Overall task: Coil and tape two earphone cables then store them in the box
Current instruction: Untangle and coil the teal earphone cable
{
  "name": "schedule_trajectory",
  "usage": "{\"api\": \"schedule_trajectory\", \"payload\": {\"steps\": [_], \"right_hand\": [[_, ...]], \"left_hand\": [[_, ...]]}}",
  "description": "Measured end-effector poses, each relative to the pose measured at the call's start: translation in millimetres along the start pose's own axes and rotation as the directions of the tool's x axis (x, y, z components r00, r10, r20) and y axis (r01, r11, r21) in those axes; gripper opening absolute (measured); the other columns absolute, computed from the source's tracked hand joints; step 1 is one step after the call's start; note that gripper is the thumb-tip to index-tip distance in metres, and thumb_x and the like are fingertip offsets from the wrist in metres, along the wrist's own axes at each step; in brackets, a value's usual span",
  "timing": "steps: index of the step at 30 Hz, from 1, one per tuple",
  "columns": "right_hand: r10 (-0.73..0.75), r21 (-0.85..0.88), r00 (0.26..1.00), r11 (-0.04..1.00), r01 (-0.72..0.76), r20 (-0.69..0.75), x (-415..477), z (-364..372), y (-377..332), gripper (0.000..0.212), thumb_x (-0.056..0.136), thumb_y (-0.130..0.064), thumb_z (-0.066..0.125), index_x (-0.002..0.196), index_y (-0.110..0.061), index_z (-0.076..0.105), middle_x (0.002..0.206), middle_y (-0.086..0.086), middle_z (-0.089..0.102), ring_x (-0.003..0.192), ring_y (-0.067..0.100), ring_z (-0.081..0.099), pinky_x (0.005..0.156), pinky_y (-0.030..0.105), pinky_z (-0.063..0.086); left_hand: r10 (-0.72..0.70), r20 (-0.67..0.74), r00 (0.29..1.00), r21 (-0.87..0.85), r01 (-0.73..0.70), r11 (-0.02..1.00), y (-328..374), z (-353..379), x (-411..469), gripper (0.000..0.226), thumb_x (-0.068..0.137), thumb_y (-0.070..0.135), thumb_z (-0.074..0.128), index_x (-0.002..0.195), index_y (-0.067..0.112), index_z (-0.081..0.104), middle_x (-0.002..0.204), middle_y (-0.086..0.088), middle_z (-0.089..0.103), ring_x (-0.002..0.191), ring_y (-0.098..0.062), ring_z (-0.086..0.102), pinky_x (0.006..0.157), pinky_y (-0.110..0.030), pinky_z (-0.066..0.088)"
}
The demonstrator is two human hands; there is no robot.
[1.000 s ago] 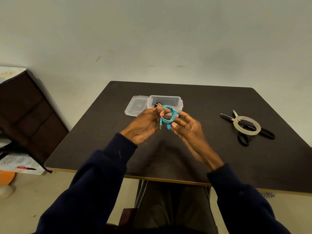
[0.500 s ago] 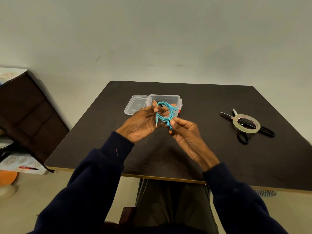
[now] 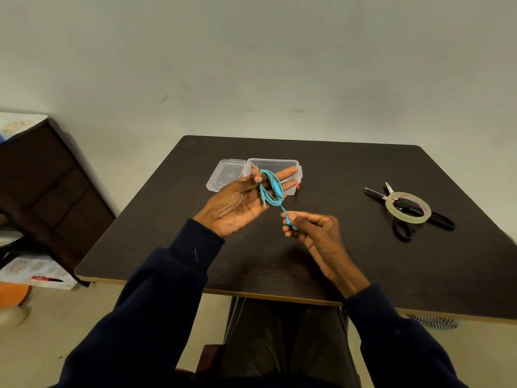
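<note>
Earphone cable point(image 3: 272, 191), teal, loops over straight fingers of the left hand point(image 3: 237, 204), thumb pinning it, centre frame above the tabletop point(image 3: 349, 256); right hand point(image 3: 316, 233) pinches the earbud end. Risk: a tug or a slack thumb lets the loops slip off before taping.

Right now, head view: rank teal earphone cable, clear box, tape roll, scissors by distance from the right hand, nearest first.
1. teal earphone cable: end pinched in the right hand, coil on the left hand fingers.
2. clear box: beyond both hands, slightly left.
3. tape roll and scissors: far right, roll lying on the scissors; too close to call.
</note>
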State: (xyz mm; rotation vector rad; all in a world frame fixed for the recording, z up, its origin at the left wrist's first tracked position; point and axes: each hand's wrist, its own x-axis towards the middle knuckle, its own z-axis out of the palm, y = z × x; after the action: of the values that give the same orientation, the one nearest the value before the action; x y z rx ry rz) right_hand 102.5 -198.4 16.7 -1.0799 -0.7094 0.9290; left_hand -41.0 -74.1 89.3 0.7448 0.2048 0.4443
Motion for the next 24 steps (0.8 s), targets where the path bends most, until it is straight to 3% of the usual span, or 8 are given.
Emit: {"api": "schedule_trajectory", "payload": {"steps": [6, 10, 14, 17, 20, 22, 24], "right_hand": [[0.042, 0.041, 0.999, 0.998, -0.043, 0.03, -6.8, -1.0, -3.0, 0.021, 0.077, -0.014, 0.072, 0.096, -0.008, 0.078, 0.105, 0.017, 0.076, 0.092, 0.026, 0.074, 0.076, 0.031, 0.062], [0.021, -0.106, 0.995, 0.994, -0.01, 0.098, -4.5, -5.2, -7.2, 0.026, 0.086, -0.011, 0.071, 0.111, -0.007, 0.073, 0.112, 0.009, 0.076, 0.11, 0.026, 0.071, 0.091, 0.04, 0.06], [-0.254, -0.369, 0.967, 0.901, 0.23, -0.015, 5.5, -3.7, -17.3, 0.025, 0.089, -0.013, 0.073, 0.114, -0.008, 0.074, 0.109, 0.001, 0.077, 0.106, 0.015, 0.072, 0.093, 0.04, 0.059], [-0.443, -0.412, 0.895, 0.824, 0.389, -0.04, 13.4, 2.9, -26.1, 0.024, 0.089, -0.012, 0.075, 0.112, -0.006, 0.074, 0.107, 0.004, 0.077, 0.102, 0.016, 0.073, 0.089, 0.04, 0.06], [-0.549, -0.426, 0.836, 0.759, 0.493, -0.01, 18.1, 9.8, -32.8, 0.025, 0.089, -0.009, 0.074, 0.113, -0.002, 0.072, 0.106, 0.007, 0.076, 0.099, 0.016, 0.074, 0.085, 0.033, 0.061], [-0.608, -0.465, 0.794, 0.697, 0.546, 0.02, 20.3, 12.2, -33.9, 0.025, 0.088, -0.007, 0.074, 0.112, -0.001, 0.072, 0.105, 0.008, 0.075, 0.097, 0.014, 0.074, 0.082, 0.027, 0.06], [-0.65, -0.512, 0.758, 0.633, 0.581, 0.057, 23.4, 12.1, -32.7, 0.022, 0.088, -0.007, 0.075, 0.109, -0.001, 0.073, 0.104, 0.008, 0.075, 0.096, 0.015, 0.074, 0.082, 0.03, 0.061]], "left_hand": [[0.05, 0.015, 0.999, -0.046, -0.049, 0.998, -6.7, 0.2, 1.3, 0.029, 0.1, 0.02, 0.049, 0.076, 0.009, 0.061, 0.147, -0.027, 0.047, 0.139, -0.041, 0.045, 0.118, -0.051, 0.029], [0.068, 0.054, 0.996, 0.003, -0.068, 0.998, -8.1, 3.3, 1.2, 0.018, 0.094, 0.022, 0.063, 0.08, 0.01, 0.06, 0.15, -0.029, 0.043, 0.139, -0.041, 0.045, 0.118, -0.051, 0.028], [0.085, -0.001, 0.996, 0.044, -0.085, 0.995, -6.4, 3.9, 1.3, 0.027, 0.101, 0.025, 0.049, 0.08, 0.009, 0.057, 0.148, -0.031, 0.044, 0.139, -0.041, 0.044, 0.116, -0.051, 0.033], [0.076, -0.055, 0.996, 0.083, -0.071, 0.994, -6.2, 5.6, 1.7, 0.039, 0.107, 0.024, 0.038, 0.079, 0.01, 0.061, 0.144, -0.03, 0.049, 0.135, -0.041, 0.049, 0.114, -0.055, 0.034], [0.084, -0.096, 0.992, 0.151, -0.069, 0.986, -8.8, 2.1, 1.5, 0.049, 0.107, 0.025, 0.037, 0.07, 0.014, 0.067, 0.125, -0.022, 0.065, 0.116, -0.035, 0.066, 0.104, -0.058, 0.044], [0.095, -0.116, 0.989, 0.188, -0.072, 0.979, -8.4, 0.4, 1.5, 0.051, 0.108, 0.025, 0.038, 0.068, 0.014, 0.067, 0.12, -0.02, 0.06, 0.108, -0.033, 0.068, 0.101, -0.061, 0.045], [0.091, -0.125, 0.988, 0.221, -0.062, 0.973, -8.0, 0.4, 2.8, 0.048, 0.107, 0.026, 0.04, 0.068, 0.015, 0.065, 0.119, -0.021, 0.059, 0.11, -0.033, 0.065, 0.103, -0.066, 0.043]]}}
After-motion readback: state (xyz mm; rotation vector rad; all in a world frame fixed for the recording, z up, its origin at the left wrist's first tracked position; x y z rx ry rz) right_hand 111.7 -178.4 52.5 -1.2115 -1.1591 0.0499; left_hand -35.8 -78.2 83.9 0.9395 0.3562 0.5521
